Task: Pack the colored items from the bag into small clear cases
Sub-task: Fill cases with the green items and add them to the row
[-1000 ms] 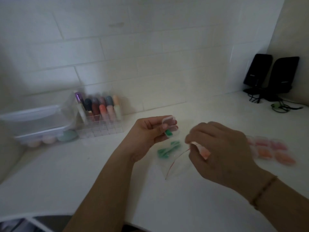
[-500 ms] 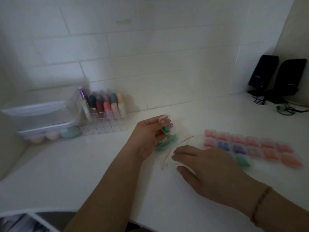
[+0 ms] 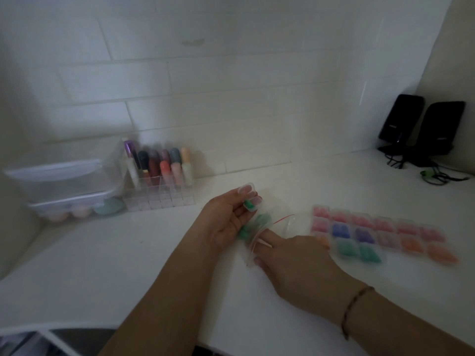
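Dim, flat light, greyish cast. Tiled wall point(image 3: 231, 98) brightest; bench point(image 3: 128, 265) dull white. Soft shadow under clear storage boxes point(image 3: 64, 186). Motion blur smears filled cases point(image 3: 385, 235) right of hands. Wide-angle bowing bends tile lines near frame edges.

A white desk point(image 3: 128, 265) is running along a white tiled wall point(image 3: 231, 86). At its far left, 2 clear lidded boxes point(image 3: 64, 186) are sitting stacked, the lower one showing pale round shapes and a mint-green one through its side. Just beside them, a clear rack point(image 3: 159, 199) is holding upright tubes point(image 3: 164, 165) with purple, dark, red, grey, cream and pink caps. In the far right corner, 2 black speakers point(image 3: 424, 127) are standing together, with tangled cables point(image 3: 439, 174) lying before them.
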### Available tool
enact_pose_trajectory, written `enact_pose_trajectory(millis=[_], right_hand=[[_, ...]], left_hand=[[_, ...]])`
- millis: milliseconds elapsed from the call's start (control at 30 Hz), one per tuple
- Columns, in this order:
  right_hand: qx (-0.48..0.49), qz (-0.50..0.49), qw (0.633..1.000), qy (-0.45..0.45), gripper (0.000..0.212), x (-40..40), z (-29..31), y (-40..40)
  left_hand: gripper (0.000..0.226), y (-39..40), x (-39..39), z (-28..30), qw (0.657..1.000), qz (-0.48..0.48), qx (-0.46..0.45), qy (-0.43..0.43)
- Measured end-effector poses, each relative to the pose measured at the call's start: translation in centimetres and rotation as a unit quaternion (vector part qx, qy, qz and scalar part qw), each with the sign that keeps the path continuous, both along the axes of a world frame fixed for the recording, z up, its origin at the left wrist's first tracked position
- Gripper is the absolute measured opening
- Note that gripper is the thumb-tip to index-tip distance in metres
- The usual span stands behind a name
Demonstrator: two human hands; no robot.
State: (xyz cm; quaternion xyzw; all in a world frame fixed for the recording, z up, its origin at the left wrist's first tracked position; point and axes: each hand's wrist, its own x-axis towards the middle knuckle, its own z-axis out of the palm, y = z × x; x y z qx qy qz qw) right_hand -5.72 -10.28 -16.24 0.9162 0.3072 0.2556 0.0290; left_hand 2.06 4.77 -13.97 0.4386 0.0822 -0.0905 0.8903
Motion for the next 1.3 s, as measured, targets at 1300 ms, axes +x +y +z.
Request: enact_pose_trajectory(millis=[1300], right_hand=[[0.728,0.081,0.549,0.402,0.026,1.2,4.6,-4.8]], left_hand=[[0.034,-1.8,-2.6,1.2,0.98,-0.13,0.078,-0.127]])
